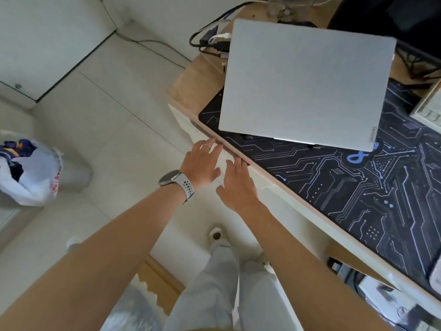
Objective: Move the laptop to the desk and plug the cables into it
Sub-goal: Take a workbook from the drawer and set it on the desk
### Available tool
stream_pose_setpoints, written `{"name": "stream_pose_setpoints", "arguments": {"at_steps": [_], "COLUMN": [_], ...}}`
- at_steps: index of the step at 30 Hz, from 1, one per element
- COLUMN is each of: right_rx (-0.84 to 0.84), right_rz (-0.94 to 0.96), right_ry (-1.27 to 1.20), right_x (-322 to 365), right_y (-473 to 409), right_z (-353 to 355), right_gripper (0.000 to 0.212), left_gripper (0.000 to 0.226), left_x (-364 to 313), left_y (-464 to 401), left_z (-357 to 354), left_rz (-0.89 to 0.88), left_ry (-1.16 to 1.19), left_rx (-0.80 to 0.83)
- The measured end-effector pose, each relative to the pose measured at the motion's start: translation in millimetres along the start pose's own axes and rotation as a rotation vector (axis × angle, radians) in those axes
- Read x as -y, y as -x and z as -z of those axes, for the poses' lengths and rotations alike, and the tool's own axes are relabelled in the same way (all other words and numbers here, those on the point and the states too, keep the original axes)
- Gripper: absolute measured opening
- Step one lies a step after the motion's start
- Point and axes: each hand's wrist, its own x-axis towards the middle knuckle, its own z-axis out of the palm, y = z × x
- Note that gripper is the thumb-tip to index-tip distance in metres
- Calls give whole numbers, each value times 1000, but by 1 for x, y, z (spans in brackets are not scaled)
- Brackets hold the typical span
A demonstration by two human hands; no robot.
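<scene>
left hand [201,163] spread wide, holding nothing, fingertips reaching table [191,75] edge | right hand [238,185] likewise | laptop [305,82] lying closed at 1 o'clock | cables [210,39] sitting at its 10 o'clock corner

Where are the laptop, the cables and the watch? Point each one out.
laptop [307,82], head view, middle of its closed grey lid.
cables [216,41], head view, on the plug bundle beside the laptop's far left corner.
watch [170,177], head view, on its round face, left wrist.

Pale tiled floor [100,120] meets white wall [47,32]; a lined bin [35,173] stands at left.
</scene>
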Motion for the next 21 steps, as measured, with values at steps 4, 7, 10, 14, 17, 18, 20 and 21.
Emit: {"name": "stream_pose_setpoints", "arguments": {"at_steps": [4,7,10,14,17,18,20,21], "right_rx": [3,8,13,9,-25,-30,-18,-6], "right_rz": [-64,-85,-84,-40,-7,8,33,43], "right_ry": [-8,4,43,151,173,179,177,168], "right_x": [-3,0,3,7,11,12,15,17], "right_y": [-7,-10,-11,-3,2,4,6,7], "right_z": [-10,-12,-11,-10,-8,-7,-5,-4], "right_gripper": [80,83,83,77,71,68,63,60], "left_gripper": [70,73,73,60,56,57,58,56], "left_x": [-1,0,1,0,2,4,7,8], "left_y": [-7,-11,-14,-11,-4,-1,5,9], "left_z": [-15,-23,-26,-24,-22,-22,-22,-22], "left_rz": [22,30,46,39,27,27,27,26], "left_ry": [-13,-33,-66,-154,-175,-184,-190,-188], "left_rx": [-27,-37,-53,-120,-118,-111,-109,-115]}}
